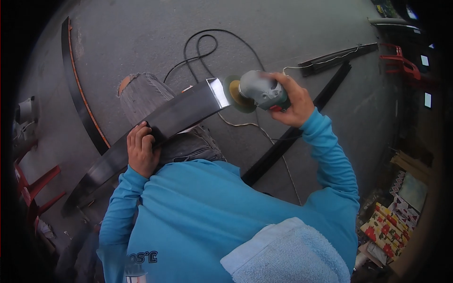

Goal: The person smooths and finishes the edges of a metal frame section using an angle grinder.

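Blue-sleeved, the left hand (pixel 143 148) presses its joined fingers over a dark metal tube (pixel 181 115), which runs beneath it across grey trousers (pixel 145 96). The right hand (pixel 297 101) is wrapped around an angle grinder (pixel 261 87), whose disc (pixel 239 98) stands at the tube's bright end (pixel 218 93); contact is unclear. Beyond the right hand, to its left, a black cable (pixel 207 30) loops on grey floor (pixel 306 23).

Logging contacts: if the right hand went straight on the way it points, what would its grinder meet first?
Probably the bright end of the dark bar under the left hand: the disc of the grinder in the right hand leads that way. Disc and bar look very close; whether they touch is unclear.
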The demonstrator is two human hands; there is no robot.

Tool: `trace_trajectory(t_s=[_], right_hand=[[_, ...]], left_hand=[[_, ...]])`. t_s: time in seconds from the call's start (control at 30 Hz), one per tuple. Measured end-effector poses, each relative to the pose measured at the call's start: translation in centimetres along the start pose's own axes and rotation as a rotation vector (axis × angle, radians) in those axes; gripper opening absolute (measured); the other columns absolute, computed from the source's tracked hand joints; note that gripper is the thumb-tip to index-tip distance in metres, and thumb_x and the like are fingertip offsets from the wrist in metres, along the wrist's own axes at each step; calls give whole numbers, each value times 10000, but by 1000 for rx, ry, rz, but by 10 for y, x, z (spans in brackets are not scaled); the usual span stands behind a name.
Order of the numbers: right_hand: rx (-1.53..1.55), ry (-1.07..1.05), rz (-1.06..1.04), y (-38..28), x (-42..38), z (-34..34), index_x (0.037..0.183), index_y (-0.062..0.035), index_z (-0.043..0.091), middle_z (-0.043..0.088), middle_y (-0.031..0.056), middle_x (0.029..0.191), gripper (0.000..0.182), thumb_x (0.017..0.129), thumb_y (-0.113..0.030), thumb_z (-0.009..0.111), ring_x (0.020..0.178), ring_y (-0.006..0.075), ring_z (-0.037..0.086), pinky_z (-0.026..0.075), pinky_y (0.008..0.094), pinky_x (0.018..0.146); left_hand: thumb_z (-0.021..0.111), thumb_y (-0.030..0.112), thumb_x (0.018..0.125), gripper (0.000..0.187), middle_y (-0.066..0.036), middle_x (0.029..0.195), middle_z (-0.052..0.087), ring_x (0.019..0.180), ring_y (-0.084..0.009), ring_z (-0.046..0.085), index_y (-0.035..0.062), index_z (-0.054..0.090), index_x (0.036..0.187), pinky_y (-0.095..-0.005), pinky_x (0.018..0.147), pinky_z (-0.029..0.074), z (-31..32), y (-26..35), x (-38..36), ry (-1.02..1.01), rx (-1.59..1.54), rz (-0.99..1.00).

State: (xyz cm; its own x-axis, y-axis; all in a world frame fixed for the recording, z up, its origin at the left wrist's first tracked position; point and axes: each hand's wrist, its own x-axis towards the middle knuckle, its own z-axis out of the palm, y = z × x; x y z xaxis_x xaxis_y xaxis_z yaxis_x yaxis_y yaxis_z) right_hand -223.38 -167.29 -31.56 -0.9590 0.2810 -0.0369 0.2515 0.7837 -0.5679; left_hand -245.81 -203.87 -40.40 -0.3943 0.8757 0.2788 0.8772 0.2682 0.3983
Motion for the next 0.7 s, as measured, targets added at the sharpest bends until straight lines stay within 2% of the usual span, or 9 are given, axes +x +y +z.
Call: trace_trajectory(t_s=[0.47,0.7], right_hand=[[-26,-60,-104,-18,38,-2,1365,-189,399,588,168,1058,804,644,-125,749,901,349,668,592,430,778],[-58,-109,-98,-18,41,-7,1351,-188,417,595,174,1059,796,626,-118,739,903,368,662,573,435,763]], left_hand=[[709,-32,566,406,-129,1099,548,1212,-318,502,55,513,911,-487,1033,398,-4,4,1,18,-1,18],[692,-3,624,347,-117,1109,553,1209,-302,504,59,521,919,-468,1039,388,-4,2,1,2,5,13]])
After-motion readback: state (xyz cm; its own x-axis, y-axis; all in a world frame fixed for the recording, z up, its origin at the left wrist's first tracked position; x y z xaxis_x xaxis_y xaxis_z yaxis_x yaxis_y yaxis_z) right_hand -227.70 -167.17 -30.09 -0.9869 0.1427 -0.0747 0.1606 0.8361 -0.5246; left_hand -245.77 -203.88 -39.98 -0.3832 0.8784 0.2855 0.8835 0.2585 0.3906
